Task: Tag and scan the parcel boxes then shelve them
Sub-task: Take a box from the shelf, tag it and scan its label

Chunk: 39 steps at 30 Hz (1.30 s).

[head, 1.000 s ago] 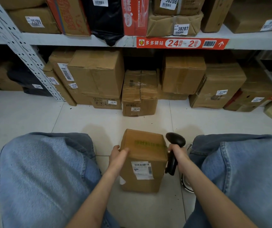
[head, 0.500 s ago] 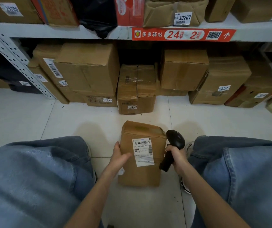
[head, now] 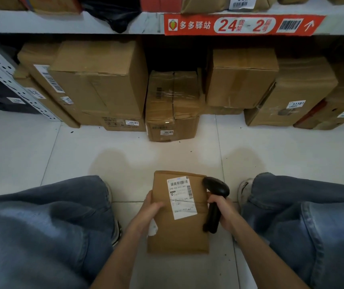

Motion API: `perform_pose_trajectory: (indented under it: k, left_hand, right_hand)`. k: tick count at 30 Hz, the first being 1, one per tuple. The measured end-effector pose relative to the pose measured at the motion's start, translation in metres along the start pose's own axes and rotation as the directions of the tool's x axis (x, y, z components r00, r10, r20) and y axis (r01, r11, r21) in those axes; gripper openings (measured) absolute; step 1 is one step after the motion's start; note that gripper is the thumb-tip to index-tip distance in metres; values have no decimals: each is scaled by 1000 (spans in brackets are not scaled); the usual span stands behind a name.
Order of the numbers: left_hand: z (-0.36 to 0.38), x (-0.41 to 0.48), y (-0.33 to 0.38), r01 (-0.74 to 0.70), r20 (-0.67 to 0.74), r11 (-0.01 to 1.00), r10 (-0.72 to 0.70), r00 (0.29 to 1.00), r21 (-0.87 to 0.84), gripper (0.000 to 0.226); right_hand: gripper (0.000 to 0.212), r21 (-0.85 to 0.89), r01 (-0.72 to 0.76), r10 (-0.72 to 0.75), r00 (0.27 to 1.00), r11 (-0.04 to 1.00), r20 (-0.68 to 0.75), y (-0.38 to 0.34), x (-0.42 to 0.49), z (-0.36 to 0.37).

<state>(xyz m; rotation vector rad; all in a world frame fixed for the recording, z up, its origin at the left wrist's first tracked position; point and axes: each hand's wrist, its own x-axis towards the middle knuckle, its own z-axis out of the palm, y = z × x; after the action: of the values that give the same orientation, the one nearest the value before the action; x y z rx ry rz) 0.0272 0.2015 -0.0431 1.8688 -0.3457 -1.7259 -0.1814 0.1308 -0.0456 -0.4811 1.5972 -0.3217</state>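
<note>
Crouching at lower centre of the frame, a person steadies a parcel box (head: pixel 179 232) on the floor, left hand (head: pixel 149 207) gripping its left edge, right hand (head: pixel 222 209) wrapped round a scanner (head: pixel 216 192). Tipped back since a second ago, the box shows its label (head: pixel 180 197) fully; scanning and shelving apparently remain.

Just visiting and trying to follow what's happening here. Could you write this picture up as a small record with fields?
place: tiled floor in front of a shelf
parcel box: brown cardboard, between the person's knees
label: white, barcoded, on the face turned to the camera
left hand: grips the box's left edge
right hand: holds a black scanner beside the box's right edge
shelf sign: red, reads 24 - 2
stored boxes: stacked under the shelf, several with number tags
</note>
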Motion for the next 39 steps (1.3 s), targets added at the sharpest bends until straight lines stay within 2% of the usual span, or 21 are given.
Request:
perform_pose_trajectory:
  k: [5, 9, 12, 15, 18, 21, 27, 31, 39]
  left_hand:
    - [0, -2, -7, -3, -11, 999, 4, 1000, 34, 68]
    - [8, -26, -4, -56, 9, 995, 56, 998, 80, 51]
    - [11, -30, -8, -87, 3, 986, 88, 996, 144, 63]
    - [9, -36, -15, -97, -23, 967, 105, 994, 236, 81]
    - [9, -42, -21, -90, -4, 966, 94, 996, 244, 74]
    - [8, -45, -28, -93, 12, 951, 93, 996, 296, 82]
    - [10, -54, -31, -80, 0, 947, 84, 996, 311, 80]
    - [7, -53, -31, -78, 26, 938, 74, 997, 338, 66]
    - [9, -50, -34, -101, 75, 919, 79, 994, 382, 72]
  right_hand:
    - [40, 57, 11, -13, 999, 998, 44, 2, -4, -1]
    - [28, 68, 33, -35, 999, 997, 33, -1, -13, 4]
    - [16, 28, 34, -35, 999, 999, 28, -2, -21, 6]
    - [16, -30, 10, -9, 999, 999, 31, 3, -31, 4]
    - [17, -53, -15, 17, 999, 998, 32, 12, -38, -1]
    - [16, -95, -34, 37, 999, 995, 33, 21, -44, -2]
    - [12, -173, -17, 25, 999, 985, 48, 27, -58, 2]
    - [17, -176, -3, 10, 999, 984, 35, 28, -60, 3]
    - [22, -162, 15, -22, 999, 987, -39, 22, -57, -2]
